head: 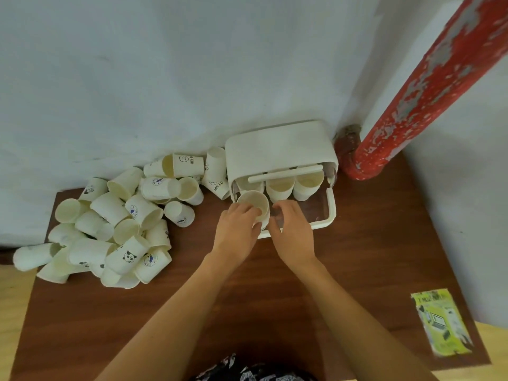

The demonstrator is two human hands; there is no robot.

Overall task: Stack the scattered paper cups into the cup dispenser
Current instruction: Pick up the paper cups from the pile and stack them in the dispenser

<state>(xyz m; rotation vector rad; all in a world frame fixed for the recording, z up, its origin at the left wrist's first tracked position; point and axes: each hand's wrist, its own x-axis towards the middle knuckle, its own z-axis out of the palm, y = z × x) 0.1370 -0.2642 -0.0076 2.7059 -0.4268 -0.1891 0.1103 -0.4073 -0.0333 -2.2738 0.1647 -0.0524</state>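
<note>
Cup dispenser (280, 149) stands open on counter (275, 284). Left hand (236, 229) and right hand (291, 229) both grip one paper cup (254, 203) at its front-left slot. Loose cups (115, 224) lie piled left of it.

Legible text is confined to two white paper cups lying on their sides beside the white plastic cup dispenser (280, 149). The upper white paper cup (183, 165) carries a line-drawn smiley face with the word "HELLO" in black capitals next to it. The lower white paper cup (217, 184) just left of the dispenser also reads "HELLO" under a partial smiley. The yellow-green printed sticker (437, 321) on the brown wooden table (275, 298) bears print too blurred to read.
</note>
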